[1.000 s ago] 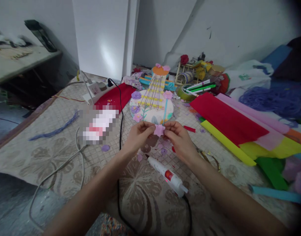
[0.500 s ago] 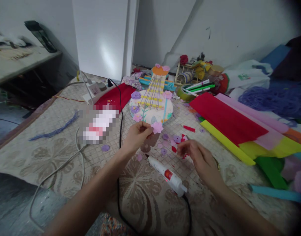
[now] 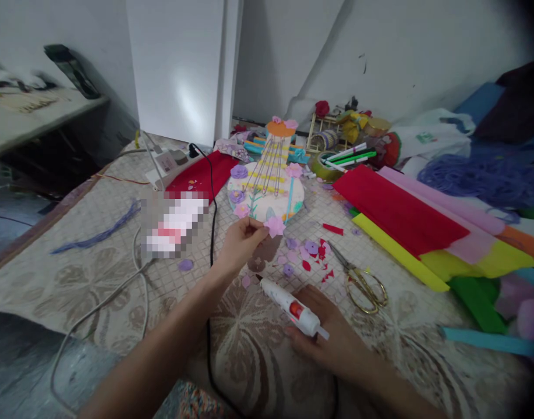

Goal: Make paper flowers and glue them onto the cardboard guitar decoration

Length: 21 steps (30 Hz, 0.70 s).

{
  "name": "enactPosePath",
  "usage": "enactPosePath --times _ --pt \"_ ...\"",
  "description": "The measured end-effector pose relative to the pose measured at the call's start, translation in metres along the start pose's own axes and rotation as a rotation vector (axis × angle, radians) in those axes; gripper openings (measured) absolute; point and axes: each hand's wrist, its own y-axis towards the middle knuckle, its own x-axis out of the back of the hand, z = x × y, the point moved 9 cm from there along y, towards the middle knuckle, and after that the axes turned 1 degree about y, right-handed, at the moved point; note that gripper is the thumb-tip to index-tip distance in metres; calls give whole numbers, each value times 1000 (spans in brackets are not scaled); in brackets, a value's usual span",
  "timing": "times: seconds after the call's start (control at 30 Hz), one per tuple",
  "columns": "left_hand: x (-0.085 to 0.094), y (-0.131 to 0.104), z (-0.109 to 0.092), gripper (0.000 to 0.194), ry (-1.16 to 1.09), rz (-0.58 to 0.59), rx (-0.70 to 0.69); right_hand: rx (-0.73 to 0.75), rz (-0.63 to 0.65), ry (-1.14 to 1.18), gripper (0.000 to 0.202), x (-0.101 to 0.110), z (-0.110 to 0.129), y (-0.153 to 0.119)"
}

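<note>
My left hand (image 3: 246, 241) pinches a pink paper flower (image 3: 274, 226) between thumb and fingertips, just in front of the guitar-shaped craft piece (image 3: 267, 201). That piece carries wire strings, yellow strips and several purple and pink flowers. Low in the middle, my right hand (image 3: 325, 331) is wrapped around a white hot glue gun (image 3: 288, 302), whose nozzle points up and left. Its grip is partly hidden under the hand. Beyond the gun lie loose purple petals (image 3: 311, 248) and red paper scraps (image 3: 322, 250). Gold-handled scissors (image 3: 366, 290) rest to the right of them.
Red crepe paper (image 3: 402, 209) lies with pink and yellow sheets at the right. A tape roll (image 3: 325, 169) holds several pens. A black cord (image 3: 213, 233) crosses the cloth near a power strip (image 3: 170, 166). Purple yarn (image 3: 101, 228) lies at the left.
My right hand has left the scissors and scraps, moving down and left onto the glue gun. The scissors now show fully. My left hand still holds the pink flower in place.
</note>
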Motion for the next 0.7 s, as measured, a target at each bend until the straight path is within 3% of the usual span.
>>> enactPosePath --times 0.13,0.3,0.57,0.7 --pt "7 3 -3 16 -36 -31 -27 15 -74 -39 4 0 2 -3" --pt "18 7 -8 15 -121 -93 -70 33 -56 -4 3 -7 4 -7" --pt "26 9 -11 18 -116 -121 -84 43 -82 20 9 -7 1 -7" --pt "21 10 -9 19 -83 -79 -65 29 -58 62 18 -5 -1 -8"
